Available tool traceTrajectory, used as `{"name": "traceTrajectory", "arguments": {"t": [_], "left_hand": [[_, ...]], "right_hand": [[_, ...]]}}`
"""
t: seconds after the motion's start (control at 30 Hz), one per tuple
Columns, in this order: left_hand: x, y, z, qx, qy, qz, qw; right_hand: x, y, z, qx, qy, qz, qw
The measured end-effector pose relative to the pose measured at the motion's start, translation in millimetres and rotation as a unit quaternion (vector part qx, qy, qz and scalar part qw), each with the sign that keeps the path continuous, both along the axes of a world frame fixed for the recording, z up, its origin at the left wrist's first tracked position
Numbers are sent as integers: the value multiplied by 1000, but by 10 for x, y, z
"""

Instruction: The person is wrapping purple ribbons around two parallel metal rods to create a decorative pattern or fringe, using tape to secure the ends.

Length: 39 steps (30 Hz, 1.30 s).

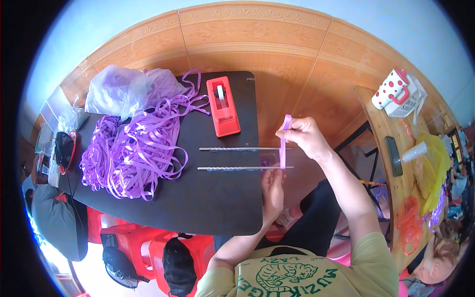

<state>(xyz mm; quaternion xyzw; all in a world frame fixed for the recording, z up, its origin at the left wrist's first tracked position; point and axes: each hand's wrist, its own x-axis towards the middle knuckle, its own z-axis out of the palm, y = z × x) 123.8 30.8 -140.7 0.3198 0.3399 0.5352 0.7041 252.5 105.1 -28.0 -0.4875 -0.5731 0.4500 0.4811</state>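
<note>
At the right edge of a black table [198,208], I see the right hand [304,136] pinching the top of a purple ribbon strip [283,143] between thumb and fingertips, holding it upright across the tips of two thin rods [237,149] that lie parallel and jut past the table's rim. My left hand [273,190] comes up from below, fingers drawn together around the strip's lower end, just under the nearer rod [232,169]. I judge this to be the winding step: the ribbon is being looped about the two rod ends. The next move, as I read it, calls for steady tension in both pinches so the strip wraps flat without pushing the rods apart.

On the table, well left of the hands, lies a heap of loose purple ribbon [133,153], with a clear plastic bag [116,89] behind it and a red tape dispenser [223,106] standing between heap and rods. Red plastic stools [143,237] sit under the near edge. The floor is tan tile. To the right, a wooden bench [391,123] carries a white mug with red dots [391,89].
</note>
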Motion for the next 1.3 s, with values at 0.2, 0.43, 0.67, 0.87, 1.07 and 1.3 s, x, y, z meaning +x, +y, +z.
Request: {"name": "traceTrajectory", "arguments": {"t": [0.2,0.43,0.67,0.87,1.07,1.3], "left_hand": [[164,225,71,50,-22,78,995],[253,400,1,158,-66,107,979],[216,500,-147,201,-28,92,975],[207,361,7,106,-32,87,990],[116,207,56,45,-95,24,994],[63,85,67,30,-107,18,994]], "right_hand": [[178,208,-463,-141,147,34,978],[92,161,-669,-248,262,-4,933],[113,8,-1021,-285,292,-8,913],[26,-344,-1033,-278,344,-34,896],[158,-779,-1260,-285,360,-35,888],[214,-1125,-1248,-291,355,-60,886]]}}
